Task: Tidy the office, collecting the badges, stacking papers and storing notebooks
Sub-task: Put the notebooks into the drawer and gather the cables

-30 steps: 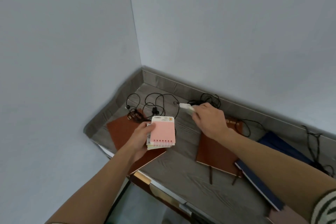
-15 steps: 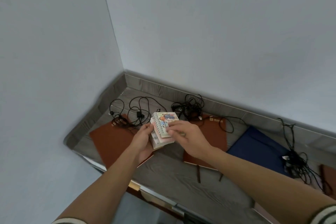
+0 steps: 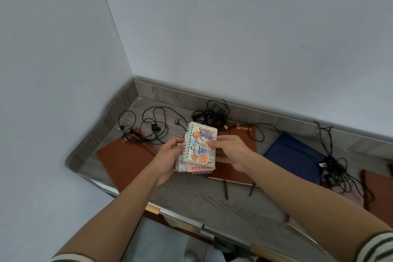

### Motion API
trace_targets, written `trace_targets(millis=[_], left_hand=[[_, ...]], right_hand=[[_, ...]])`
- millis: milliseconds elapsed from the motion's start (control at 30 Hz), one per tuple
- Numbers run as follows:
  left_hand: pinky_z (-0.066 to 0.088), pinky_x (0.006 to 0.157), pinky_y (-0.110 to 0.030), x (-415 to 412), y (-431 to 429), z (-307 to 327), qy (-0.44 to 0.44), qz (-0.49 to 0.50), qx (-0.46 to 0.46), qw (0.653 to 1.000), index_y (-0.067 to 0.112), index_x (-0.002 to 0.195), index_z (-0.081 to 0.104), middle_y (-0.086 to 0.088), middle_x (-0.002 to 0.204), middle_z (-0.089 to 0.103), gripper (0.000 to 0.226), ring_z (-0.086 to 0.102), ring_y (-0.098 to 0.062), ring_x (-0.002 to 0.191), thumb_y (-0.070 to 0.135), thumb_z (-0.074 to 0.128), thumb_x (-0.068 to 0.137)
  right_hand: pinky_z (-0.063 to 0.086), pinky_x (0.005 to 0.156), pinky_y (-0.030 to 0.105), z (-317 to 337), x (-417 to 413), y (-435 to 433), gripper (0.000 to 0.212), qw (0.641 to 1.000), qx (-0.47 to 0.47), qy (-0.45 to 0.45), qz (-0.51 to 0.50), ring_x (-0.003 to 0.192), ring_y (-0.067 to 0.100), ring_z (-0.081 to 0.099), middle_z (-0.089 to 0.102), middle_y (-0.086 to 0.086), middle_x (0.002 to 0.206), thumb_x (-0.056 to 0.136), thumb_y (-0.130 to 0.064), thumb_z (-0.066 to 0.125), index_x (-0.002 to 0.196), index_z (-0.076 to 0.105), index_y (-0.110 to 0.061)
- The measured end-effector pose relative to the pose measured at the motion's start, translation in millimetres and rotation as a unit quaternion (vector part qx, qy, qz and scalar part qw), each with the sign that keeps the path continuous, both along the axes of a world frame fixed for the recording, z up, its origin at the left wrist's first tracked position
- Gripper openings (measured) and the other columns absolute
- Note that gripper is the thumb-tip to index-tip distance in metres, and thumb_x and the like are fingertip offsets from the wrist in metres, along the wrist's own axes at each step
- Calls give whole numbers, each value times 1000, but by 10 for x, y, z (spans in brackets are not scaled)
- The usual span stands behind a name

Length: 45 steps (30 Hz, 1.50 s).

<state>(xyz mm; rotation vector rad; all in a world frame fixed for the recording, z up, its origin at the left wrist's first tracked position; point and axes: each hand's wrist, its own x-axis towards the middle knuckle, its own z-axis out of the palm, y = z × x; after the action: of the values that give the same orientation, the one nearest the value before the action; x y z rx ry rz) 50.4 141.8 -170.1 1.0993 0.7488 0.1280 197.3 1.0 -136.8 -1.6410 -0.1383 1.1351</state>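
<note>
I see my left hand [image 3: 168, 160] and right hand [image 3: 231, 152] gripping a glossy, cartoon-covered spiral notebook [image 3: 201, 143] atop a pink spiral notebook [image 3: 200, 168], over the grey woodgrain desk [image 3: 204, 200].

Bare desk front [image 3: 191, 200] gives passage between 2 brown folders [image 3: 125, 161], while tangled cables [image 3: 209, 116] clutter the back edge.

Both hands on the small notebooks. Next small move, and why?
Likely slide the cartoon notebook flush onto the pink notebook: it sits offset, pink coil exposed below. The left hand grips the pink one, right hand pinches the top one.
</note>
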Motion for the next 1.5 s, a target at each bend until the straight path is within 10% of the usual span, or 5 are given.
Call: trace_targets(millis=[400, 667, 867, 1100, 1500], left_hand=[[53, 42, -29, -67, -768, 372, 19, 190, -91, 977, 1, 93, 62, -9, 68, 74, 23, 72, -20, 56, 18, 48, 99], [57, 52, -29, -178, -1755, 162, 57, 155, -61, 984, 2, 118, 54, -13, 88, 72, 28, 72, -20, 65, 22, 44, 101], [51, 94, -52, -605, -2126, 44, 43, 135, -91, 986, 0, 135, 45, -26, 120, 65, 43, 63, -40, 112, 27, 45, 102], [60, 73, -45, -1179, -2217, -128, -6, 150, -249, 957, 3, 123, 62, -24, 115, 66, 47, 69, -35, 93, 39, 48, 95], [61, 69, -43, -1764, -1884, -344, -22, 139, -271, 952, 4, 95, 77, -20, 96, 73, 41, 73, -32, 81, 36, 54, 87]], right_hand=[[61, 72, 40, 107, 194, -1035, 28, 999, 28, -7, -27, 91, 26, 73, 74, 12, 105, 95, -1, 56, 121, 62, -8], [59, 73, 37, 41, -162, -1578, 25, 994, 42, 39, 98, 93, 24, 72, 74, 13, 106, 97, 1, 50, 117, 65, -5], [60, 77, 35, -40, -454, -1824, 24, 975, 56, 107, 189, 93, 21, 72, 75, 9, 105, 101, -4, 46, 107, 69, -10], [58, 70, 30, -190, -612, -2063, 23, 970, 25, 80, 227, 85, 17, 66, 70, 8, 99, 96, -19, 60, 113, 67, -4], [49, 64, 24, -822, -1105, -2421, 23, 985, -122, -23, 118, 69, 15, 68, 75, 5, 80, 93, -27, 64, 86, 71, -6]])
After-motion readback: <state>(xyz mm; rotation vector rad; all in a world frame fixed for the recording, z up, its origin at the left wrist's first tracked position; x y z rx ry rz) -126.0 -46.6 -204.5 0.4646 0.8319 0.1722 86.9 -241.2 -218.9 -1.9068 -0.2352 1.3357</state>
